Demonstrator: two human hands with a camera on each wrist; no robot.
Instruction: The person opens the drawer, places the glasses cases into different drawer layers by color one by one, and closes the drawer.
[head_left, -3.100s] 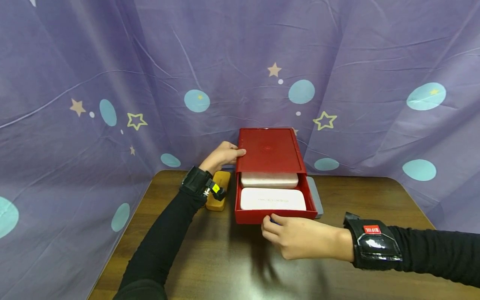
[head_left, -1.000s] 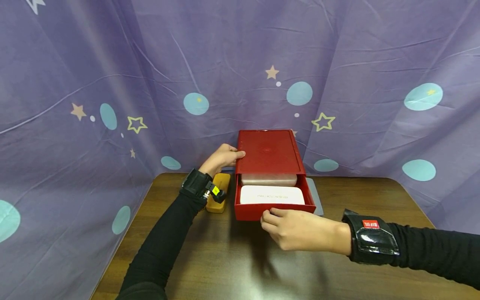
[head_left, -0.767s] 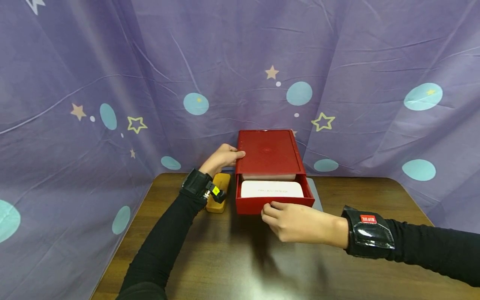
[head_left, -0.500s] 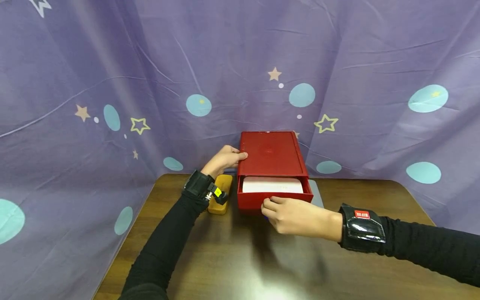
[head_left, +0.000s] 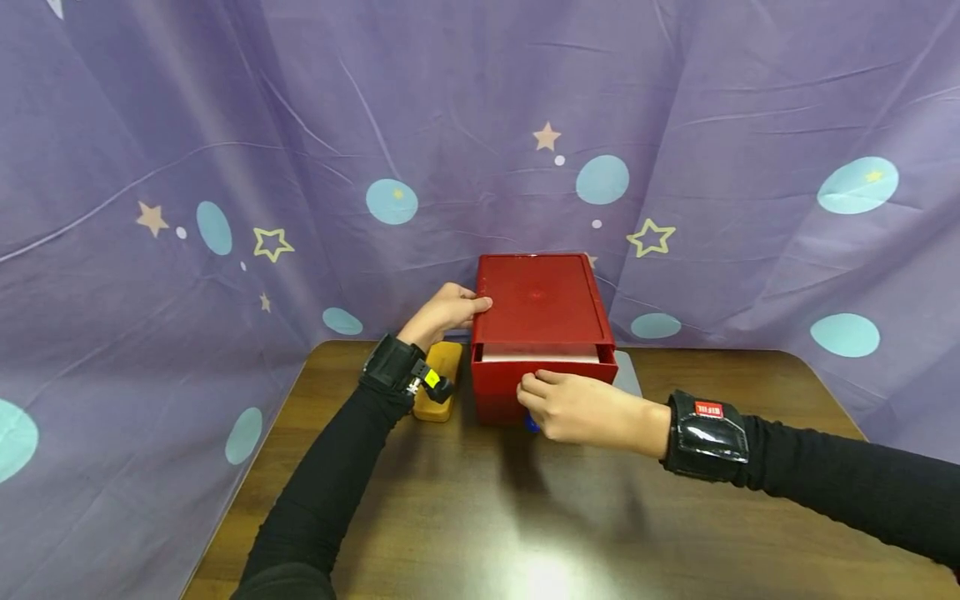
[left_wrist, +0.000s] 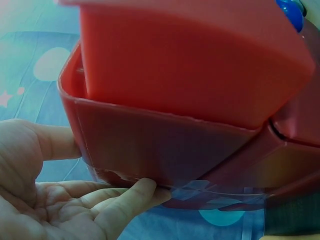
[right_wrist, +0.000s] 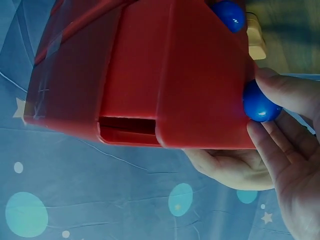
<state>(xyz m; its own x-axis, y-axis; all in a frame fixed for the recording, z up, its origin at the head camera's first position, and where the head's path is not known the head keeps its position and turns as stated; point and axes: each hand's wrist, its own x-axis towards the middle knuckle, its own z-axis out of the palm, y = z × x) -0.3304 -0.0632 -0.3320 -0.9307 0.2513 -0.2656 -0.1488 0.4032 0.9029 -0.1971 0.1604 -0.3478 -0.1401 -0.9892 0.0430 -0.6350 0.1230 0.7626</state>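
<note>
A red drawer unit (head_left: 536, 296) stands at the back of the table, its upper drawer (head_left: 498, 379) pulled out a little. Through the narrow gap shows a strip of a white case (head_left: 540, 358). My left hand (head_left: 442, 312) holds the unit's left side, thumb on the top edge and fingers along the side in the left wrist view. At the front, my right hand (head_left: 577, 408) pinches the upper drawer's round blue knob (right_wrist: 261, 102) between thumb and fingers. A second blue knob (right_wrist: 228, 16) belongs to the lower drawer.
A yellow case (head_left: 442, 375) lies on the wooden table (head_left: 450, 517) left of the unit, under the left wrist. A flat grey item (head_left: 628, 375) sticks out at the unit's right. Behind the table hangs a purple curtain (head_left: 465, 108) with stars and dots.
My right hand has pushed the upper drawer inward, away from me; the two white cases seen inside earlier are now mostly covered. The left hand keeps its hold on the unit.
</note>
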